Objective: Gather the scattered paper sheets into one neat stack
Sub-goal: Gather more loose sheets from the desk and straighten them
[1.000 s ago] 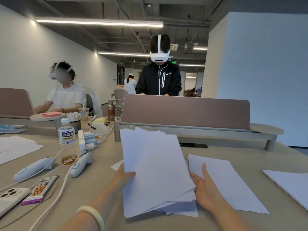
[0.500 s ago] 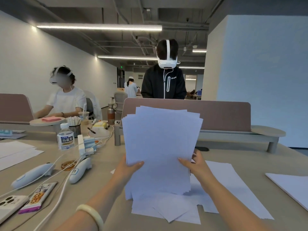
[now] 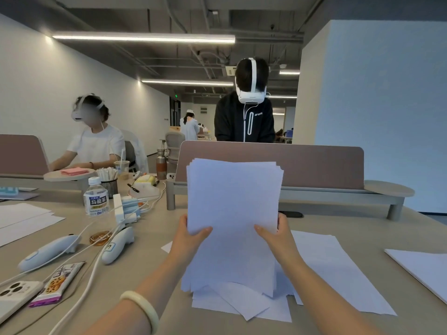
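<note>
A thick bundle of white paper sheets (image 3: 233,213) stands upright on its bottom edge in front of me, its top edges nearly flush. My left hand (image 3: 188,238) grips its left side, thumb on the front. My right hand (image 3: 275,238) grips its right side the same way. Under the bundle a few loose sheets (image 3: 242,305) lie fanned on the table. One more sheet (image 3: 338,269) lies flat to the right of my right arm. Another sheet (image 3: 420,269) sits at the far right edge.
On the left lie two white controllers (image 3: 48,252) with cables, a tea bottle (image 3: 96,198), a snack packet (image 3: 58,284), a phone (image 3: 14,298) and more paper (image 3: 21,221). A brown desk divider (image 3: 314,165) stands behind the bundle. Two people with headsets are beyond it.
The bundle went from lying slanted in my left hand to standing upright. Both hands now hold its sides, and its sheets have drawn into closer alignment.
</note>
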A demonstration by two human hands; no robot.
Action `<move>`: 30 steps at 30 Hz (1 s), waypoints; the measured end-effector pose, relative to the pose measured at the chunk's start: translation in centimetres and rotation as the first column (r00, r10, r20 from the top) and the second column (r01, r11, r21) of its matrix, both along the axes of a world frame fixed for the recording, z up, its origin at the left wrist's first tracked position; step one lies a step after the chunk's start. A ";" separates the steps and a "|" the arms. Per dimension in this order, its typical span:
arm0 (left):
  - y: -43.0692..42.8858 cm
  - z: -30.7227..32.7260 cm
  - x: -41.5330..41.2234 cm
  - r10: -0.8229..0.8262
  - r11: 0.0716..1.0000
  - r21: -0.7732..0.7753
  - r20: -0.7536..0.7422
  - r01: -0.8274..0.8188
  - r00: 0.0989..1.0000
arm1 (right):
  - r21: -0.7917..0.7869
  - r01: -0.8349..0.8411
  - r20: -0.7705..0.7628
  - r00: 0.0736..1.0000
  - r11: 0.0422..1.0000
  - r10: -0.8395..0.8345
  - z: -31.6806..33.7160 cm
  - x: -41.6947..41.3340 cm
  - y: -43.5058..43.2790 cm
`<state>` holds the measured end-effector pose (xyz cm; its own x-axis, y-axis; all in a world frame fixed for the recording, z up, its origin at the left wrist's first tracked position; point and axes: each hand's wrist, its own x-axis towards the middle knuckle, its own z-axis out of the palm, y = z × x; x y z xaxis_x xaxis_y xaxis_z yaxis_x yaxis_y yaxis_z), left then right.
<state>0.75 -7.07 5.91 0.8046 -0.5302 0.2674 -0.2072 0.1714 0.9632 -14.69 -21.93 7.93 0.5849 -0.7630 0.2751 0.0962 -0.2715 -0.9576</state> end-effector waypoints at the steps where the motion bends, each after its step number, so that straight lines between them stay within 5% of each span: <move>1: 0.1 -0.4 0.2 0.017 1.000 -0.004 -0.009 -0.017 1.000 | -0.002 -0.005 0.004 1.000 1.000 0.005 -0.2 -0.1 0.0; 30: -0.9 -0.4 -1.9 0.046 0.997 0.070 -0.035 -0.043 0.998 | 0.074 0.064 0.013 0.998 0.995 -0.065 -1.6 0.6 0.2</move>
<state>-1.10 -7.95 5.48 0.8365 -0.5096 0.2014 -0.1774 0.0959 0.9795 -14.04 -21.75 6.28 0.5301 -0.8175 0.2252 0.0953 -0.2065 -0.9738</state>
